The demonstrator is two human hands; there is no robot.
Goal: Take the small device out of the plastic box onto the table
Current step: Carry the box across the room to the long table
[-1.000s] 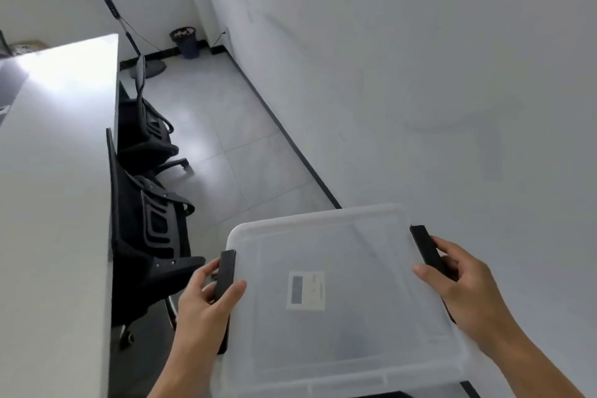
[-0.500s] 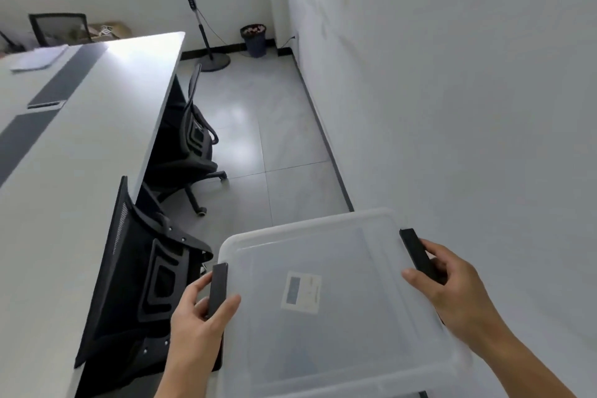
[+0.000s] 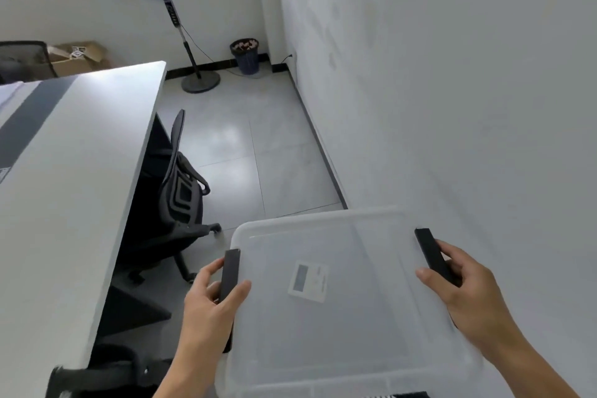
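Left hand [image 3: 206, 307] clamped on the left black latch [image 3: 230, 275], right hand [image 3: 465, 294] on the right latch [image 3: 433, 255], carrying the lidded plastic box [image 3: 339, 300] beside the desk [image 3: 74, 171] right edge, not on it. Box looks light, stiff, slick; latches are the best hold. Device not discernible through the cloudy lid; white lid label [image 3: 308, 280] unreadable.

Just two bare forearms here, left hand [image 3: 206, 307] and right hand [image 3: 465, 294], no sleeves, gloves, rings or watch anywhere in sight.
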